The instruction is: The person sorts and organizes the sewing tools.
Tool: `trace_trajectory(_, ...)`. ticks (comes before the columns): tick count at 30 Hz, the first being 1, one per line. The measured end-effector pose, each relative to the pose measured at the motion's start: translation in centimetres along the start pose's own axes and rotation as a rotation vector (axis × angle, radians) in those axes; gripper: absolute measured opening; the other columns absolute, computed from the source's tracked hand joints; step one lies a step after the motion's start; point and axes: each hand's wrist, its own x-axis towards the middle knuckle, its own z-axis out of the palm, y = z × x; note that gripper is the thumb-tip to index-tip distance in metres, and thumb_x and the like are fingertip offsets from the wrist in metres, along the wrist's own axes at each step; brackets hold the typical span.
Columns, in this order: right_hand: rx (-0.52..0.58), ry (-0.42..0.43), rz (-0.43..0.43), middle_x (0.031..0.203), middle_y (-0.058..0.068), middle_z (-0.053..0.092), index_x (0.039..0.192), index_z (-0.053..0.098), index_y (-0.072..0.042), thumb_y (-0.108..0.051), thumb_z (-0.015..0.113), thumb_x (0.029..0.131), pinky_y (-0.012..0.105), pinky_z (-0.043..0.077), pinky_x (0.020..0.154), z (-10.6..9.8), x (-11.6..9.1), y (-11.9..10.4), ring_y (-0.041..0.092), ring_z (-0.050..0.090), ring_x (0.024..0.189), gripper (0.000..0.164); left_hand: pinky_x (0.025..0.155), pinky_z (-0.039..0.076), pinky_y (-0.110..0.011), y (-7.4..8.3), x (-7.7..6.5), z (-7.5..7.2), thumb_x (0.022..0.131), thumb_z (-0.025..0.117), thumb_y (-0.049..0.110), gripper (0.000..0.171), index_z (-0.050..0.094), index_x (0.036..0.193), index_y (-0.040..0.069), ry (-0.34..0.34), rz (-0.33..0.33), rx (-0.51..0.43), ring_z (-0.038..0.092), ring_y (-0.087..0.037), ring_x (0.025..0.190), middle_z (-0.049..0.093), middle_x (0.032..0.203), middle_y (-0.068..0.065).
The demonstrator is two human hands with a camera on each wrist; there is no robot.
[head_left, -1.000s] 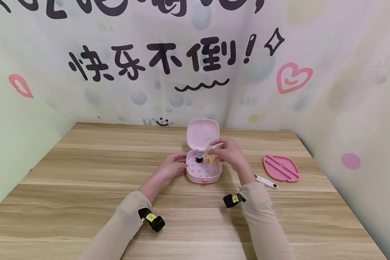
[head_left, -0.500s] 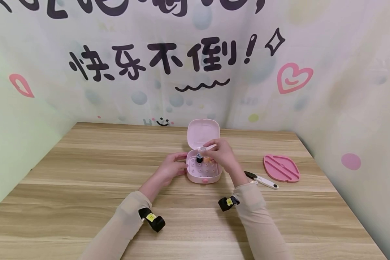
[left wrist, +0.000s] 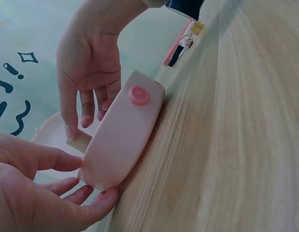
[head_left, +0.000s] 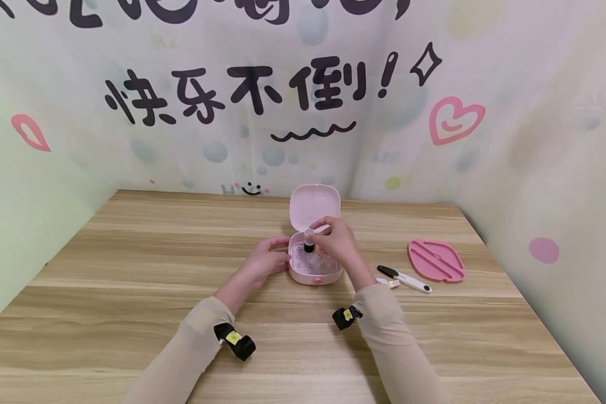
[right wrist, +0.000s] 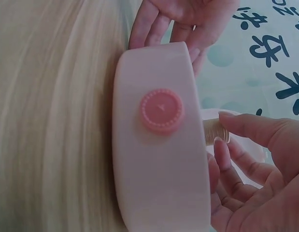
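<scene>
A pink sewing box [head_left: 315, 279] stands on the table with its lid [head_left: 315, 206] raised at the back. My left hand [head_left: 265, 261] grips the box's left side, thumb near the rim and fingers around the end wall. Between thumb and fingertips, my right hand [head_left: 337, 240] pinches a pale beige thread spool [right wrist: 216, 132] over the box's back left part. In the head view this spool overlaps the black spool [head_left: 309, 248] standing on the pegs. An orange spool [head_left: 319, 248] is mostly hidden behind the right fingers. Rows of small pegs [head_left: 310, 264] show in front.
To the right lie a pink slotted tray [head_left: 436, 261] and a white-handled tool [head_left: 413, 281] with a black end. A small white item [head_left: 390, 283] with coloured bits is partly covered by the right wrist. A printed cloth [head_left: 242, 157] hangs behind the table.
My right hand has moved left with the beige spool, from above the orange and yellow spools to the black one, lowering slightly. The left hand and the box stay put.
</scene>
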Motion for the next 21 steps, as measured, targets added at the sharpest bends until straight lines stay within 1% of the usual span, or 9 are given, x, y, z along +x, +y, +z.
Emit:
trace_trajectory(3,-0.006,0.012,-0.012,0.090,0.016,0.076,0.112,0.072,0.000,-0.010,0.081,0.091,0.021,0.051,0.058,0.3,0.0,-0.1,0.022,0.067,0.071,0.025,0.112,0.052,-0.051,0.0,0.0,0.0,0.097,0.051,-0.013,0.053,0.046,0.150,-0.014,-0.006,0.001,-0.002,0.056,-0.039,0.132,0.047,0.155,-0.032)
trace_trajectory(7,0.003,0.019,-0.030,0.086,0.017,0.075,0.110,0.072,0.001,-0.009,0.081,0.091,0.019,0.049,0.056,0.8,0.1,-0.3,0.015,0.062,0.065,0.024,0.112,0.052,-0.052,0.1,0.0,-0.2,0.097,0.050,-0.014,0.054,0.044,0.150,-0.015,-0.014,0.011,-0.007,0.055,-0.041,0.133,0.045,0.156,-0.033)
trace_trajectory(11,0.000,0.026,-0.041,0.088,0.017,0.076,0.110,0.072,0.002,-0.009,0.081,0.091,0.021,0.052,0.058,1.2,0.1,-0.4,0.018,0.066,0.066,0.024,0.113,0.050,-0.053,0.1,0.0,-0.3,0.097,0.050,-0.014,0.054,0.043,0.151,-0.016,-0.021,0.015,-0.008,0.053,-0.043,0.136,0.044,0.157,-0.034)
trace_trajectory(14,0.009,0.029,-0.032,0.090,0.019,0.077,0.110,0.072,0.002,-0.010,0.081,0.091,0.022,0.055,0.058,1.5,0.2,-0.4,0.021,0.069,0.066,0.024,0.114,0.050,-0.052,0.1,0.0,-0.2,0.097,0.050,-0.014,0.054,0.044,0.151,-0.015,-0.019,0.007,-0.010,0.053,-0.042,0.136,0.045,0.157,-0.033)
trace_trajectory(16,0.021,0.026,-0.022,0.090,0.021,0.077,0.111,0.072,0.002,-0.009,0.081,0.091,0.022,0.054,0.056,1.7,0.2,-0.4,0.021,0.068,0.064,0.024,0.113,0.051,-0.052,0.1,0.0,-0.2,0.097,0.050,-0.014,0.054,0.044,0.151,-0.015,-0.020,0.006,-0.009,0.054,-0.042,0.135,0.045,0.156,-0.033)
trace_trajectory(21,0.044,0.016,0.003,0.093,0.026,0.077,0.111,0.072,0.002,-0.006,0.081,0.091,0.018,0.048,0.052,2.2,0.3,-0.4,0.015,0.062,0.057,0.024,0.112,0.052,-0.050,0.2,0.0,-0.2,0.098,0.050,-0.013,0.054,0.044,0.151,-0.015,-0.025,0.004,-0.013,0.054,-0.040,0.135,0.045,0.156,-0.033)
